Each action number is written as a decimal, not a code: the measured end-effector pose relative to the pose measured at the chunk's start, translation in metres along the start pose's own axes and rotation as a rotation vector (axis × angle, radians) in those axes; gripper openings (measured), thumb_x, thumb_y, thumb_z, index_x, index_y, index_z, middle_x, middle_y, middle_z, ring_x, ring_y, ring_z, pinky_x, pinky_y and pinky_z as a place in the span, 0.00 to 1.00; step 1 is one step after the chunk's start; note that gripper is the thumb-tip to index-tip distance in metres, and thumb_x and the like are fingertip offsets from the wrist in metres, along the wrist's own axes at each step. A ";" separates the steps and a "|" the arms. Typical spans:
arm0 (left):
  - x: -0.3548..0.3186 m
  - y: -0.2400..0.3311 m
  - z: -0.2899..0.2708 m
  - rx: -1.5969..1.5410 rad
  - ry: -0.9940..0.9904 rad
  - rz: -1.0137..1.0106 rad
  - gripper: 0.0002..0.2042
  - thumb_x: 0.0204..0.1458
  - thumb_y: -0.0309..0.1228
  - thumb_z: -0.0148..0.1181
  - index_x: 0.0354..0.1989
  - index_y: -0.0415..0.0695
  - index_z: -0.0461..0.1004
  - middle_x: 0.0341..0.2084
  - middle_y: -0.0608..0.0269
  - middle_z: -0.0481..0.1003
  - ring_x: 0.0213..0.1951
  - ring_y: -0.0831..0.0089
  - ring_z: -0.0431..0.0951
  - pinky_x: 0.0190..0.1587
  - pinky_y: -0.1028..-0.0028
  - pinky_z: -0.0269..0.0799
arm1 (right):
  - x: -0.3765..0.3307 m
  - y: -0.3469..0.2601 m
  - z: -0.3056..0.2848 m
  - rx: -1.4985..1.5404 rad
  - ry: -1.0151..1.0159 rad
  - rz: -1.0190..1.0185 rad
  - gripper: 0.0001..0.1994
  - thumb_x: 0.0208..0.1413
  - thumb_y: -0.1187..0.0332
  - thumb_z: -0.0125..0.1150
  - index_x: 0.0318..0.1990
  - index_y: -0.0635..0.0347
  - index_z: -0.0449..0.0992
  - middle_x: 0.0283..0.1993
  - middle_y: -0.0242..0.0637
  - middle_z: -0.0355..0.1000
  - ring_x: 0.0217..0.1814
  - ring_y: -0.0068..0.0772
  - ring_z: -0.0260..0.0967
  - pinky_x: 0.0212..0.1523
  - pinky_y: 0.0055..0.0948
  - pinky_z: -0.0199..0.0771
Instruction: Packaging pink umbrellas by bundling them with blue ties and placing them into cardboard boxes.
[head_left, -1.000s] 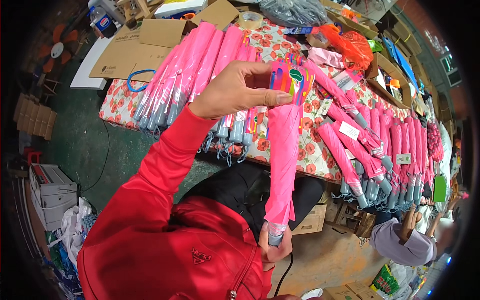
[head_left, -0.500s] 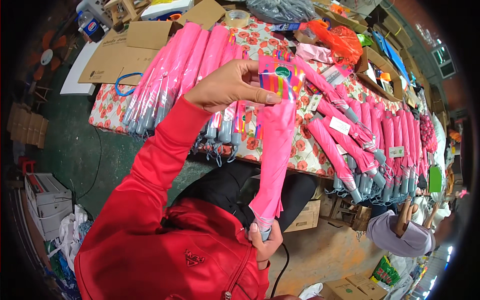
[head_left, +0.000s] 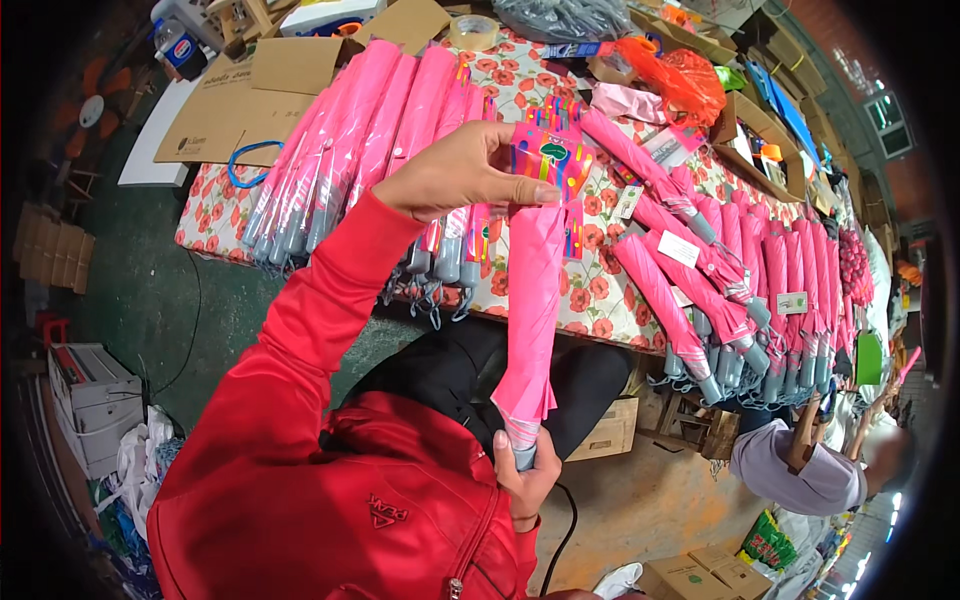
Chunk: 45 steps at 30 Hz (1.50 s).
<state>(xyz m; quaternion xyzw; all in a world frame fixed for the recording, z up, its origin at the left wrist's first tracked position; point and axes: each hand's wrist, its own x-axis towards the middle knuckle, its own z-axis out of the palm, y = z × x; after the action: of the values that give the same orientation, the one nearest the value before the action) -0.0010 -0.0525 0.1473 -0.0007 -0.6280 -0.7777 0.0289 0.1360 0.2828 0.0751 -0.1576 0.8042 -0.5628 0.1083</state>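
1. Holding a folded pink umbrella (head_left: pixel 530 330) upright above the lap, the right hand (head_left: pixel 525 475) is closed on its grey handle; the left hand (head_left: pixel 455 180) pinches its striped card tag (head_left: pixel 548 160).
2. The tag could tear if the pinch pulls sideways.
3. The flowered counter (head_left: pixel 520 85) carries rows of pink umbrellas (head_left: pixel 350 140), cardboard (head_left: pixel 250 100), tape (head_left: pixel 475 30).

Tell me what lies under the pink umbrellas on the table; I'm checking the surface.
A poppy-print tablecloth shows between the pink umbrellas. The tabletop beneath is wholly covered by the cloth, so it cannot be seen.
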 end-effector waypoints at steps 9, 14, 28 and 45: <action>-0.028 -0.047 -0.007 -0.375 -0.161 -0.004 0.12 0.50 0.22 0.68 0.42 0.37 0.76 0.28 0.65 0.77 0.21 0.85 0.71 0.22 0.83 0.68 | -0.009 0.019 -0.010 1.084 -0.409 0.404 0.16 0.59 0.64 0.57 0.48 0.69 0.74 0.24 0.37 0.70 0.19 0.24 0.58 0.22 0.18 0.58; -0.039 -0.044 0.009 -0.120 -0.152 -0.084 0.16 0.48 0.22 0.67 0.47 0.35 0.75 0.34 0.58 0.80 0.30 0.77 0.78 0.37 0.81 0.74 | -0.005 0.020 -0.010 0.987 -0.491 0.322 0.19 0.62 0.63 0.51 0.50 0.72 0.72 0.24 0.40 0.69 0.18 0.23 0.56 0.20 0.18 0.55; -0.048 -0.038 0.051 -0.562 0.048 0.005 0.17 0.60 0.32 0.61 0.53 0.34 0.74 0.47 0.48 0.79 0.45 0.67 0.82 0.51 0.72 0.76 | 0.029 -0.028 0.012 0.475 -0.079 0.273 0.16 0.67 0.63 0.45 0.50 0.68 0.71 0.22 0.39 0.66 0.16 0.22 0.52 0.16 0.22 0.54; -0.083 -0.074 0.091 -0.616 -0.157 -0.082 0.23 0.54 0.27 0.63 0.59 0.36 0.70 0.50 0.49 0.78 0.47 0.59 0.81 0.53 0.66 0.76 | 0.024 -0.002 0.008 1.362 -0.371 0.529 0.22 0.67 0.58 0.43 0.52 0.73 0.68 0.23 0.44 0.67 0.14 0.24 0.53 0.16 0.19 0.53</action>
<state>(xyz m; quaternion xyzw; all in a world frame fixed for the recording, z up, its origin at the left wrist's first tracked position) 0.0750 0.0555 0.0913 -0.0443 -0.3627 -0.9294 -0.0526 0.1167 0.2659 0.0746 0.0503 0.2579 -0.8551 0.4469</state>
